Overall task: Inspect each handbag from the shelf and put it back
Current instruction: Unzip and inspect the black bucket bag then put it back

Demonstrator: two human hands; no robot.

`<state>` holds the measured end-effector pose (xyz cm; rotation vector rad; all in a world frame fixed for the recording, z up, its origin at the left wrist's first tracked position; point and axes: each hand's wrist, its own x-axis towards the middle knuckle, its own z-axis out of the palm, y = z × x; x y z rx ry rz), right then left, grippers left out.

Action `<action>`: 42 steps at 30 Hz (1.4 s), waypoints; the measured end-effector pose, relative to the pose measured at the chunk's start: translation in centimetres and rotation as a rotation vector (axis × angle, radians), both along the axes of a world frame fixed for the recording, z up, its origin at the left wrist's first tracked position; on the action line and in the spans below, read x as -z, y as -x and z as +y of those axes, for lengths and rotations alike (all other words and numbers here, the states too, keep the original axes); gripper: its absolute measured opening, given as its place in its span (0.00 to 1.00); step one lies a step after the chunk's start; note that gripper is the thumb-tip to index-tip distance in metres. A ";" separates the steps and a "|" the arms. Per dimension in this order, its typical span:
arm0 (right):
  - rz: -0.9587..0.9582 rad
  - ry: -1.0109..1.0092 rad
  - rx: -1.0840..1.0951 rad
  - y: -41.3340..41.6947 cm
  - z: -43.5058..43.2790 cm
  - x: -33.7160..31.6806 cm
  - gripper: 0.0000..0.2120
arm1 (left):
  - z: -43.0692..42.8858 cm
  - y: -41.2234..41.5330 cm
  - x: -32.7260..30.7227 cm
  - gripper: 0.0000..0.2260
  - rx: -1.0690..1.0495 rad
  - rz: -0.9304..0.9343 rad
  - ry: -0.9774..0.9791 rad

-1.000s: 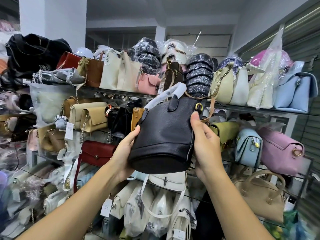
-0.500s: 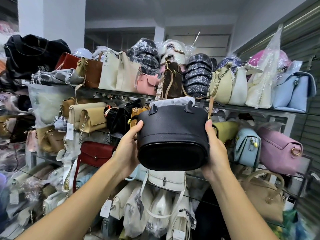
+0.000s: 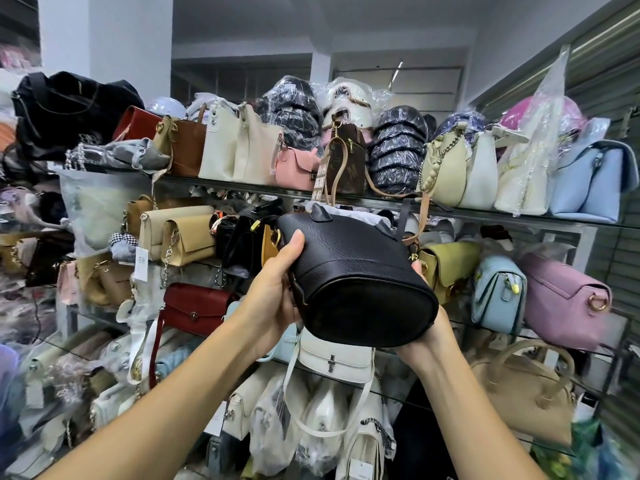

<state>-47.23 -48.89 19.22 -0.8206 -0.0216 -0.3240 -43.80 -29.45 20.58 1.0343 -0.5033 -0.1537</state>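
Black pebbled bucket bag (image 3: pixel 353 271) up in the air before the glass shelves (image 3: pixel 519 216), tipped so its oval base faces us. Left hand (image 3: pixel 277 292) clasps its side, thumb pressed on top; right hand (image 3: pixel 433 327) cups underneath, fingers mostly hidden. White stuffing paper (image 3: pixel 346 213) peeks from its mouth.

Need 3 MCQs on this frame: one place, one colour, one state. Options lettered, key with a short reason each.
1. Where is the pink flap bag?
A top shelf
B floor
C in a hand

2. What colour is the held bucket bag?
A white
B black
C red

3. How is the bucket bag held?
A hanging by its strap
B tilted, base toward the camera
C lying on a shelf

Key: A, it stands beside the cream totes on the top shelf; B, black grained leather; B, the left hand and right hand grip its sides, oval base facing us.
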 end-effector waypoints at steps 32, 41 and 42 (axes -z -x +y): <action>-0.150 0.280 0.445 -0.8 0.3 0.7 0.14 | 0.4 -3.0 3.1 0.16 -0.476 -0.273 -0.370; -0.358 0.548 0.710 -0.6 3.8 0.7 0.08 | -2.9 -0.7 1.2 0.43 -0.228 -0.289 -0.382; -0.387 0.539 0.626 -0.1 4.4 0.6 0.12 | -3.1 -0.8 1.1 0.41 -0.195 -0.231 -0.337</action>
